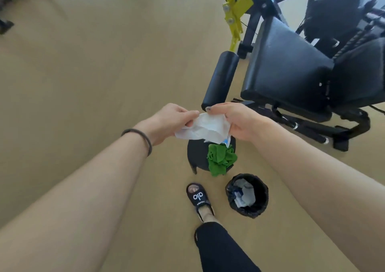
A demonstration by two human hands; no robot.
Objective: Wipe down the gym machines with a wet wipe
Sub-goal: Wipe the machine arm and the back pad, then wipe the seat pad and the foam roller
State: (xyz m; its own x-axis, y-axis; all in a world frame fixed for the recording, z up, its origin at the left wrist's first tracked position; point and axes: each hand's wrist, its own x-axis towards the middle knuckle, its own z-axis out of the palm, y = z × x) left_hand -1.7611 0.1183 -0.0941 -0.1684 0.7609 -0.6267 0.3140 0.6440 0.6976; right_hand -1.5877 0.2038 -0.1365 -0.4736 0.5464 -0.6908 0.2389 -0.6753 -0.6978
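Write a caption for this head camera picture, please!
Both hands, left hand and right hand, unfold a white wet wipe beside a black gym machine.

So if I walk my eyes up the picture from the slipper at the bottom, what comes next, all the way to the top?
Black slipper → green cloth on the black stool → white wet wipe held in both hands → black foam roller pad → yellow machine bracket.
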